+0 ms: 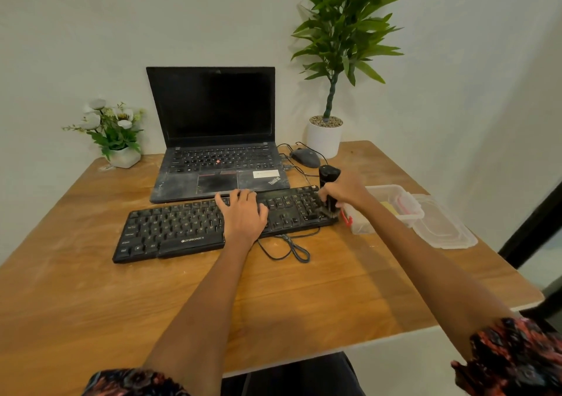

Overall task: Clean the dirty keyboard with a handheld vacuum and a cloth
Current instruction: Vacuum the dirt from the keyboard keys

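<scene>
A black dusty keyboard (170, 231) lies across the middle of the wooden table (304, 292), its cable looped in front. My left hand (243, 216) rests flat on the keys right of centre, fingers spread. My right hand (345, 190) grips a black cylindrical handheld vacuum (328, 175), held upright with its brush end down on the keyboard's right-hand number pad. No cloth is clearly visible; something yellow lies in the plastic box (392, 205) at the right.
A dusty open laptop (219, 164) stands just behind the keyboard, a mouse (305, 157) and cables to its right. The box's clear lid (444, 225) lies near the right edge. A flower pot (123, 156) and a tall potted plant (324, 140) stand at the back.
</scene>
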